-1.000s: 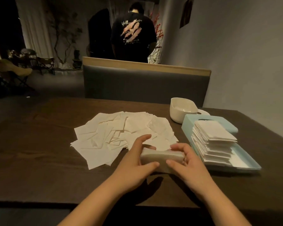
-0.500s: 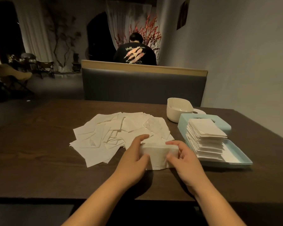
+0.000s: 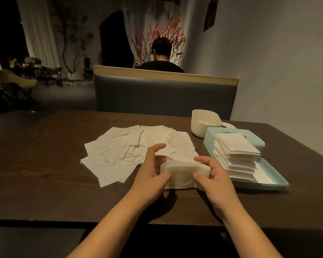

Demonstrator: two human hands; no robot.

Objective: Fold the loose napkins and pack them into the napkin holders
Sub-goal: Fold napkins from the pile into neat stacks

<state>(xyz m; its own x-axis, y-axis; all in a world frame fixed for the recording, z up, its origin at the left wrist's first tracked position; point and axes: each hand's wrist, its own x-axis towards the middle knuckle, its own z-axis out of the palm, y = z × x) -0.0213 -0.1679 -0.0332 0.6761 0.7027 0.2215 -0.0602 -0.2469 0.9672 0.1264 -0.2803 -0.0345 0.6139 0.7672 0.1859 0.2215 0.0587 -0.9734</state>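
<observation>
Left hand [image 3: 151, 172] and right hand [image 3: 213, 175] each pinch one end of folded napkin [image 3: 183, 173], thumbs on near face, fingers curled behind; napkin raised just above table [image 3: 45, 174] near edge. Loose napkin pile [image 3: 123, 153] beyond, left. Blue holder [image 3: 272, 175] right, bearing folded stack [image 3: 235, 153]. White bowl [image 3: 203, 123] behind holder.

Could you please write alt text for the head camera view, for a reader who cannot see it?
Both hands, left hand and right hand, hold a napkin being folded over a dark wooden table. Loose napkins lie behind; a folded stack sits in a light blue holder to the right.
</observation>
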